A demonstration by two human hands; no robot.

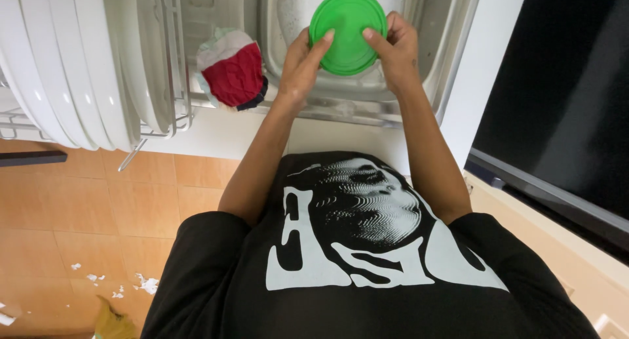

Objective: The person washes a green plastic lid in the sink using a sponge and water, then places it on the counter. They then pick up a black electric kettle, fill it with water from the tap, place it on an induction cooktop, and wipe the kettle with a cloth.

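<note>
I hold a round green plastic lid upright over the steel sink. My left hand grips its left edge, with the fingers laid across its face. My right hand grips its right edge, the thumb on the face. Both forearms reach forward from my black printed shirt. Soapy white foam shows in the sink basin behind the lid.
Several white plates stand upright in a wire dish rack at the left. A red and white cloth hangs over the sink's left rim. A dark appliance stands at the right. Orange floor tiles carry white scraps.
</note>
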